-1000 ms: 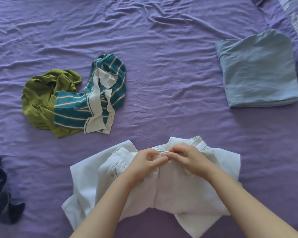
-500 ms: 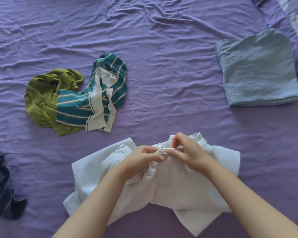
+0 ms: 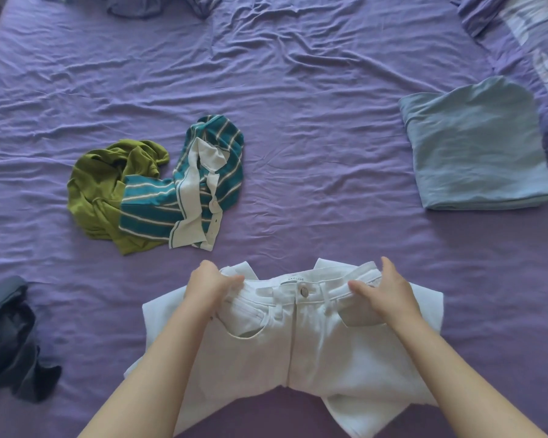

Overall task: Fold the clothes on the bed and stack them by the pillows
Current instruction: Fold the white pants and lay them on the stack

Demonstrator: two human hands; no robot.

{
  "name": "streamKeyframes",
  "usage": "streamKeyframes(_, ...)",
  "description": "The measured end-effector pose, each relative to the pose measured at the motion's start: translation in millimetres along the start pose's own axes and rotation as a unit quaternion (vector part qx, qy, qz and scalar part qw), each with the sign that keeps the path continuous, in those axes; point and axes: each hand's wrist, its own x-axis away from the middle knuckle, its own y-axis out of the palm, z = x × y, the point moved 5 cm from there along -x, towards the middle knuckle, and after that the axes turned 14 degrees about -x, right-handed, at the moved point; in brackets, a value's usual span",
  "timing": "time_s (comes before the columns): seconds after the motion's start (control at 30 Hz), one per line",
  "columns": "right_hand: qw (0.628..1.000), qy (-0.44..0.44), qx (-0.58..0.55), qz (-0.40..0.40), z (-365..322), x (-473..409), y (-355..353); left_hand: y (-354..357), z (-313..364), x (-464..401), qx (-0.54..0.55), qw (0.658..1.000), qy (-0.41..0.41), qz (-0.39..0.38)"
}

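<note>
White trousers (image 3: 314, 349) near centre on purple bed sheet (image 3: 298, 121), front up, button closed, waistband toward far side. Left hand (image 3: 208, 286) grasping left end of waistband, fingers curled over the edge; right hand (image 3: 383, 295) grasping right end, thumb on top. Forearms reaching in from near edge, spread apart. Green shirt (image 3: 108, 188) and teal striped shirt (image 3: 184, 197) crumpled far left, touching. Folded blue garment (image 3: 478, 147) far right beside pillow (image 3: 525, 30). Dark garment (image 3: 10, 339) near left.
</note>
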Motion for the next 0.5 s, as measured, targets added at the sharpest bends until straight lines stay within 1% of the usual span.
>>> streamKeyframes(0.03,1.0,0.013,-0.026,-0.001,-2,2,-5,-6,-1,2,0.03,1.0,-0.001,-0.006)
streamKeyframes(0.1,0.998,0.01,-0.057,-0.011,-10,7,-17,-15,-3,11,0.092,0.995,0.014,-0.039)
streamKeyframes(0.17,0.996,-0.012,-0.078,-0.034,-24,20,-28,-28,1,30,0.133,0.987,0.063,-0.057)
streamKeyframes(0.2,0.994,-0.025,-0.091,-0.047,-33,27,-33,-38,4,41,0.138,0.985,0.094,-0.042)
streamKeyframes(0.27,0.987,-0.06,-0.13,-0.067,-52,43,-45,-62,11,64,0.128,0.98,0.151,0.015)
streamKeyframes(0.33,0.977,-0.094,-0.18,-0.07,-75,57,-63,-90,17,87,0.145,0.966,0.201,0.069)
streamKeyframes(0.4,0.967,-0.131,-0.211,-0.057,-102,69,-85,-124,24,110,0.179,0.948,0.236,0.114)
streamKeyframes(0.5,0.958,-0.199,-0.205,-0.017,-150,87,-123,-179,36,147,0.208,0.922,0.273,0.18)
